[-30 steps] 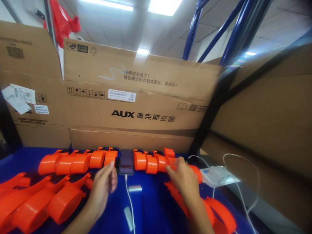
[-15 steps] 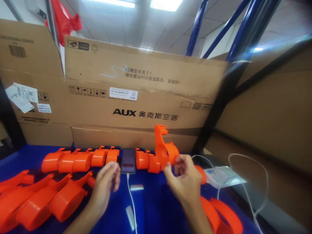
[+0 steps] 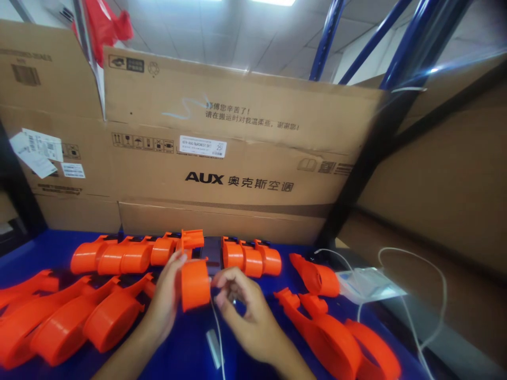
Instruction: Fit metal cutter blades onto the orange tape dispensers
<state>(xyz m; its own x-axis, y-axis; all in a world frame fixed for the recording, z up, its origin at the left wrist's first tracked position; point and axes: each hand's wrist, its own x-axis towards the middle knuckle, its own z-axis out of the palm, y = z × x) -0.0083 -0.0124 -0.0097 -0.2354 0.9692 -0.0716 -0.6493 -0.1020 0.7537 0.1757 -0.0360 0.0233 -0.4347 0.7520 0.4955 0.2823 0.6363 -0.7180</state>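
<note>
Plainly, both hands meet on one orange plastic part [image 3: 195, 282] held just above the blue table [image 3: 182, 359]. The left hand [image 3: 164, 301] has its fingers closed on the part's round drum from the left side, thumb up by the neck. The right hand [image 3: 241, 311] sits just right of the grip, fingers curled together near the drum's lower edge; whether they pinch the part or something small beneath it I cannot tell.

Directly under the grip runs a white cable [image 3: 217, 338], with a small grey piece [image 3: 213, 345] beside it. To do this step cleanly, I judge the part should be kept upright and clear of that cable, the left hand carrying the weight while the right works at the rim.

Left of the grip lie larger orange housings [image 3: 79, 322], close enough to be knocked by the forearm. Right of the grip, more orange pieces [image 3: 336, 338] lie on the table.

Just beyond the grip stands a row of like parts [image 3: 122, 256], continuing on the right [image 3: 251, 258], with a dark phone [image 3: 213, 253] between them, half hidden by the held part. Well to the right rests a white packet [image 3: 368, 285]. Behind everything stands a cardboard carton [image 3: 237, 158].
</note>
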